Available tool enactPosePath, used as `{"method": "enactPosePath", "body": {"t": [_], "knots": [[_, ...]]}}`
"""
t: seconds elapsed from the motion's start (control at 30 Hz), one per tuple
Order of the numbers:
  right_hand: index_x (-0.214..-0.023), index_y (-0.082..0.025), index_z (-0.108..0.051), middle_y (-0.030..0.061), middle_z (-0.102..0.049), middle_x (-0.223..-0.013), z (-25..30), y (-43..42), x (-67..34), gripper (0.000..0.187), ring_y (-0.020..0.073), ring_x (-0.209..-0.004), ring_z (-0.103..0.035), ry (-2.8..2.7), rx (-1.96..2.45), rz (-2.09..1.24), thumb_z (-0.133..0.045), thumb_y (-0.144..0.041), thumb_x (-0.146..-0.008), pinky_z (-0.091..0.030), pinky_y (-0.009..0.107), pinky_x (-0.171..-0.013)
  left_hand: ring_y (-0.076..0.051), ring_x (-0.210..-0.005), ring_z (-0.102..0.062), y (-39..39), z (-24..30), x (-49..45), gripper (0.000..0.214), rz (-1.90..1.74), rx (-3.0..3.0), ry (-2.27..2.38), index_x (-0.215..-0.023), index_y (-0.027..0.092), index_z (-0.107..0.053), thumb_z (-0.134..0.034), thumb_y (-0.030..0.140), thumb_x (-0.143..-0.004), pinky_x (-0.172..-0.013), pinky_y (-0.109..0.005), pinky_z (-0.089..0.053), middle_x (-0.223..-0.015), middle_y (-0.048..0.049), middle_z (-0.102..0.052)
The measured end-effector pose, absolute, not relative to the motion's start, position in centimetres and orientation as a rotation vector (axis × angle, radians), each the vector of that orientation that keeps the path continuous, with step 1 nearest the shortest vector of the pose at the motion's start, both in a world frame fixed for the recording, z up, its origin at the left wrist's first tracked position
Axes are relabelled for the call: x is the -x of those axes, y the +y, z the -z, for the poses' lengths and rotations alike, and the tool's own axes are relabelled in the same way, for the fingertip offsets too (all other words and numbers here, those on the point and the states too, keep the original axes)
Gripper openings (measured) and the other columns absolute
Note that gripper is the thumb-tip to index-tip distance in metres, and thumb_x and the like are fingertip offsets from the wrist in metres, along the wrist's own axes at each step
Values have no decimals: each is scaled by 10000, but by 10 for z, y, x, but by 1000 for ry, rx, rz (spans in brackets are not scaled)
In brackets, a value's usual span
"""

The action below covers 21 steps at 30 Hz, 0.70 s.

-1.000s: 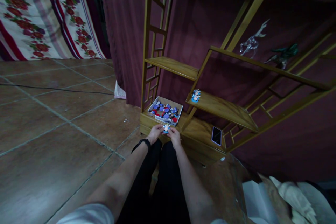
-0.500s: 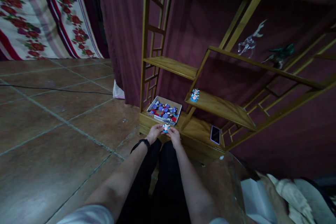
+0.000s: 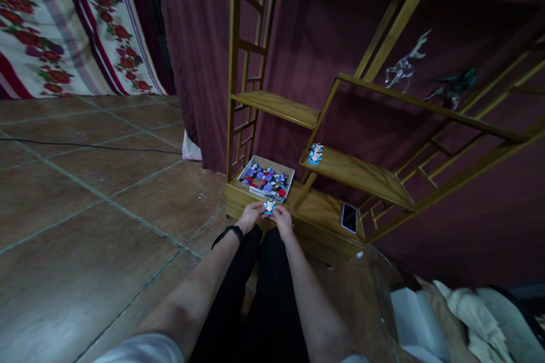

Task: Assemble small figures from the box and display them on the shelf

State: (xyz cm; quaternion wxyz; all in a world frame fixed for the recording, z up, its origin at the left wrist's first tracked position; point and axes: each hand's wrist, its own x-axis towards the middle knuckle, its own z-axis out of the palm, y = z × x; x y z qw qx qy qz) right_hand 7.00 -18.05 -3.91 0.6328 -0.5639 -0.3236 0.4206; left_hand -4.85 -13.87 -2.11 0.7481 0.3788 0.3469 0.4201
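Between my two hands is a small toy figurine (image 3: 269, 207) with a white and pinkish body and a blue base. My left hand (image 3: 250, 216) grips its left side, and my right hand (image 3: 283, 220) grips its right side. Just beyond them a shallow cardboard box (image 3: 255, 189) rests on the low wooden cabinet, filled with several small figurines in purple, red, black and white. Similar blue-based figurines (image 3: 315, 155) stand at the left end of a raised shelf (image 3: 357, 175), to the right of the box.
A phone (image 3: 349, 218) lies on the cabinet's right part. On a higher shelf stand a clear glass deer (image 3: 401, 71) and a dark green ornament (image 3: 457, 86). Wooden lattice posts (image 3: 235, 68) rise beside the box. A white box (image 3: 415, 317) and cloth are at lower right.
Both hands hold the figurine in nearly the same place. The view has shifted very slightly; nothing else has visibly moved.
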Motion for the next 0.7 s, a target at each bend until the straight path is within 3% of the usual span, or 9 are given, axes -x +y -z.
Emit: {"method": "enactPosePath", "body": {"t": [0.7], "knots": [[-810, -163, -659, 15, -670, -759, 39, -181, -72, 260, 141, -666, -635, -736, 1307, -965, -650, -359, -641, -544, 270, -638, -142, -658, -636, -136, 22, 49, 114, -885, -842, 749, -781, 103, -671, -686, 111, -668, -664, -253, -507, -752, -79, -699]]}}
